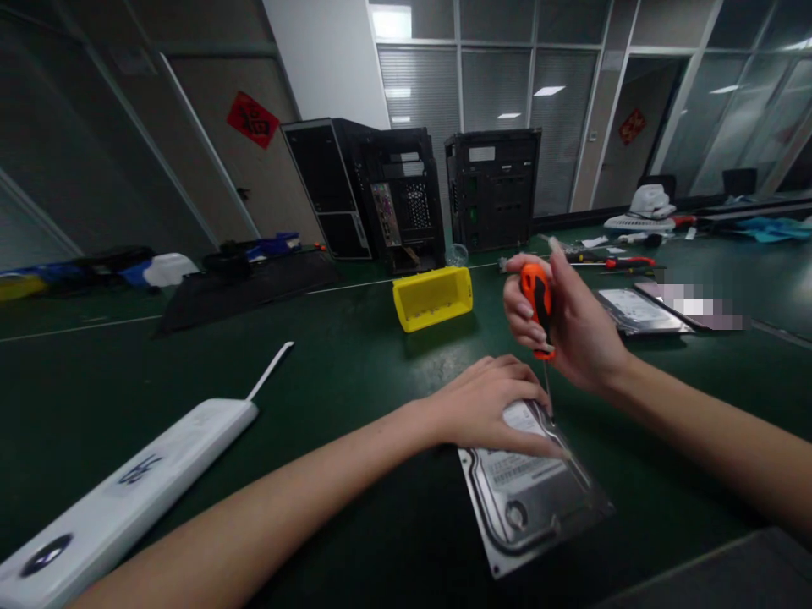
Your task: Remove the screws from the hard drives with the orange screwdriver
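A silver hard drive (pixel 539 499) lies label side up on the dark green table (pixel 355 372). Across its far part rests my left hand (pixel 495 402), fingers and thumb wrapped over the two sides and holding it. My right hand (pixel 564 317) grips an orange and black screwdriver (pixel 536 296) by the handle, upright above the drive. The shaft points down, and its tip meets the drive's far right edge, just beyond my left fingers. Whether a screw sits under the tip is too small to tell.
A yellow bin (pixel 435 300) with small bits inside stands ahead, before black computer cases (pixel 406 203). Another hard drive (pixel 640 310) lies at the right, near pliers (pixel 628 262). A long white device (pixel 127 491) lies at the left.
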Tool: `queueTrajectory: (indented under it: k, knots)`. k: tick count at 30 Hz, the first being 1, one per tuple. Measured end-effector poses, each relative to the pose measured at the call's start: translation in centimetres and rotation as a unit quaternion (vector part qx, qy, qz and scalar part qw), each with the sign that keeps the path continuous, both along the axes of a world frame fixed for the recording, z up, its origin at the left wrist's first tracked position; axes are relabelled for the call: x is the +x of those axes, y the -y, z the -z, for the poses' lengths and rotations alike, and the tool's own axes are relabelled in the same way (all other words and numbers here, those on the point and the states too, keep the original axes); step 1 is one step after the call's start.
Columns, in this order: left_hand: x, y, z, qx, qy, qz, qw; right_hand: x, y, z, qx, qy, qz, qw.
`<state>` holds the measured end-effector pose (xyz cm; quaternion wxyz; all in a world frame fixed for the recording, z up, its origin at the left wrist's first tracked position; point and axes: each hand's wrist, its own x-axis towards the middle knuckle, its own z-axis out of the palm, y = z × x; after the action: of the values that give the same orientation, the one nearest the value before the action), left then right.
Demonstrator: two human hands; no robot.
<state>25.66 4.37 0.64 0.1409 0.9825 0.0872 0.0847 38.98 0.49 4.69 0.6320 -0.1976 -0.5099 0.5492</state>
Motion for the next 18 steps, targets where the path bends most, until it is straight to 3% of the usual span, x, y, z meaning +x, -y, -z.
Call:
queueTrajectory:
  k: [4,12,18]
  knots:
    - [0.1,0.0,-0.1,0.008,0.006,0.016,1.0,-0.2,0.0,-0.1,-0.001,0.017,-0.042,0.999]
    - [0.1,-0.2,0.2,0.033,0.019,0.028,0.999,1.2,0.4,0.4,-0.013,-0.041,-0.058,0.997]
    - [0.2,-0.5,0.4,0.022,0.024,0.041,0.999,0.5,0.0,0.3,0.001,-0.048,-0.046,0.998]
